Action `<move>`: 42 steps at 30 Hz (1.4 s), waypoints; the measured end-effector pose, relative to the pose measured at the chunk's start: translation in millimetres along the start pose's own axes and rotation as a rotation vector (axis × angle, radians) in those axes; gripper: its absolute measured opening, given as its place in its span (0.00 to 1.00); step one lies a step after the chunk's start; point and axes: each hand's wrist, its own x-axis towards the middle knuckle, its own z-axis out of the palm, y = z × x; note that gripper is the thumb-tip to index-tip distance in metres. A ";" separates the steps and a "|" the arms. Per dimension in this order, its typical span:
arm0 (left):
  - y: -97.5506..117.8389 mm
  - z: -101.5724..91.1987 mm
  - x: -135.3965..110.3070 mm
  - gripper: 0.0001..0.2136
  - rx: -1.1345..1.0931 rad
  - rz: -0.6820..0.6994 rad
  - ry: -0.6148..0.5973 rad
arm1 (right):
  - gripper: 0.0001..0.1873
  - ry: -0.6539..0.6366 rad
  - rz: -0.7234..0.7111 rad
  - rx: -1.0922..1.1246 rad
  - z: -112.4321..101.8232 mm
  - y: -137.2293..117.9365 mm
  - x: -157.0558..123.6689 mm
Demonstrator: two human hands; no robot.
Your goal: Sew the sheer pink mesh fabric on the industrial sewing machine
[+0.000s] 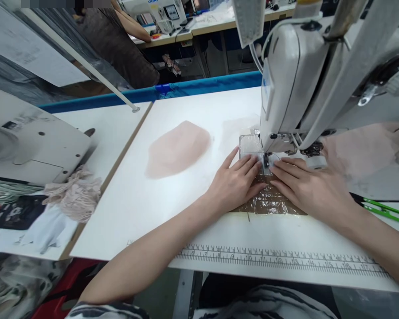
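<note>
My left hand (234,184) lies flat with spread fingers, its fingertips on the clear plate just left of the presser foot (266,163). On the other side of the foot, my right hand (302,181) rests with its fingers stretched out, close to the needle area. Both thumbs reach toward each other over a brown patch covered with shiny clear tape (274,204). The sewing machine head (281,84) stands directly above. Whatever thin material may lie under my fingertips is too faint to make out.
A pale pink fabric piece (179,150) lies left on the white table. More sheer pink fabric (362,148) is at right, near green-handled scissors (387,210). A printed ruler (249,257) runs along the front edge. Another machine (29,137) stands left; a person (116,44) is beyond.
</note>
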 end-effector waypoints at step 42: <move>20.6 -38.4 -2.7 0.10 -1.093 -0.504 -0.147 | 0.17 -0.360 0.597 1.234 -18.1 0.6 2.7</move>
